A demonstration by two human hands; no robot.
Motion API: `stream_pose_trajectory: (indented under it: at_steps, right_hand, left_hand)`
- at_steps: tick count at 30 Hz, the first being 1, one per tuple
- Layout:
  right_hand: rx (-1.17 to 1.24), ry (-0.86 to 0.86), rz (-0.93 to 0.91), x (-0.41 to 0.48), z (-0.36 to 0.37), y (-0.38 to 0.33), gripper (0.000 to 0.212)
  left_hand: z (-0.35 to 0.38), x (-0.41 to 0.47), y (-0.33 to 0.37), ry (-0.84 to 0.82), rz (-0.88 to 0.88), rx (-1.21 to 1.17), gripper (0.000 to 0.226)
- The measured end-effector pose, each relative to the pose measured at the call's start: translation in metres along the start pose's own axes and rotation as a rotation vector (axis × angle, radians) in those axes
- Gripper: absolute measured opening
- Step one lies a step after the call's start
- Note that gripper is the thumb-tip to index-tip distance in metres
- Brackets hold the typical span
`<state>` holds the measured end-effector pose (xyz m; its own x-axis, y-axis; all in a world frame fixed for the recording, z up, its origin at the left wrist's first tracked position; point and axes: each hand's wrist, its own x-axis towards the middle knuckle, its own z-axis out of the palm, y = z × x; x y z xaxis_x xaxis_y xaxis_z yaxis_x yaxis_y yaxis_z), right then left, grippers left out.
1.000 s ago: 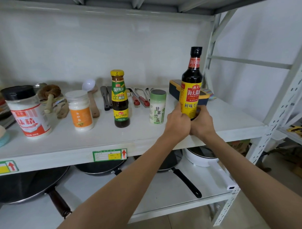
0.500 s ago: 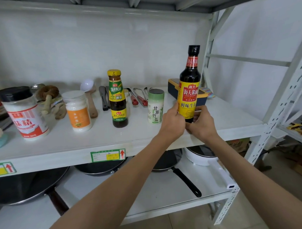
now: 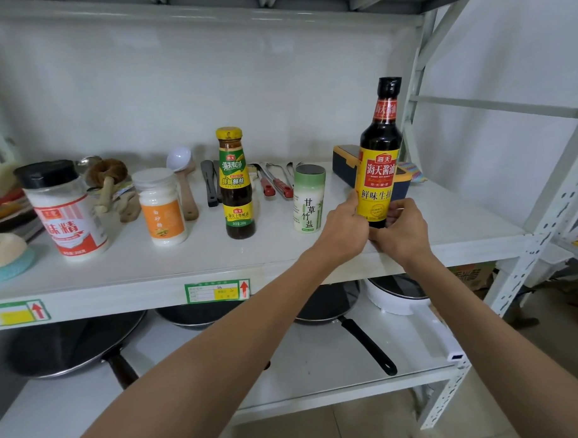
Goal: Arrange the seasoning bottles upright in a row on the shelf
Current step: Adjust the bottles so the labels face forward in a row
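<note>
White metal shelving [image 3: 217, 260] is seen carrying four seasoning containers upright in a row, while at the right end the dark soy sauce bottle [image 3: 379, 156] is gripped upright near its base by the left hand [image 3: 343, 231] and right hand [image 3: 401, 231], fingers closed around it.

Single head-worn view, wide-angle, straight lines bowed toward the edges. Faces forward and slightly down onto a white metal shelf [image 3: 217, 254], close in, within arm's reach. Both forearms enter from the bottom edge and meet right of centre. Upper board seen from above, lower board with pans [image 3: 66, 351] seen beneath it. Back wall fills the upper frame; right upright [image 3: 543, 229] and floor at right margin. No second view.
</note>
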<state>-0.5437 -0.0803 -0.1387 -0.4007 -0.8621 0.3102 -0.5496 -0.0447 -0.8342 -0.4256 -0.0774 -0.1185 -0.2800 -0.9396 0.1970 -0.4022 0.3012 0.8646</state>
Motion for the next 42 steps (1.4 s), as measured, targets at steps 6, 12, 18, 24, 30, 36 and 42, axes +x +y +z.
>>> stream_pose_trajectory:
  at_steps: [6,12,18,24,30,36,42]
  right_hand:
    - [-0.001,0.006,0.013,0.003,0.001,0.003,0.065]
    - [0.004,0.007,0.011,0.004,0.001,0.004,0.066]
    - [0.012,0.013,0.014,0.003,0.0,0.003,0.064]
    - [0.003,0.015,0.017,0.001,-0.001,0.003,0.065]
    - [0.004,-0.028,0.054,0.003,-0.007,0.003,0.069]
    - [-0.043,0.013,0.04,-0.002,-0.003,-0.001,0.065]
    - [-0.046,0.033,0.052,-0.004,0.0,-0.006,0.065]
  left_hand:
    - [0.002,0.002,0.002,-0.013,-0.013,0.07,0.056]
    - [0.0,0.0,0.006,-0.02,-0.034,0.068,0.054]
    - [-0.001,-0.002,0.006,-0.039,-0.036,0.075,0.052]
    - [-0.003,-0.009,0.008,-0.044,-0.04,0.036,0.052]
    - [-0.025,-0.037,0.004,-0.04,-0.008,-0.018,0.063]
    - [-0.054,-0.071,-0.025,-0.011,-0.039,-0.087,0.061]
    - [-0.071,-0.092,-0.038,0.009,-0.055,-0.085,0.062]
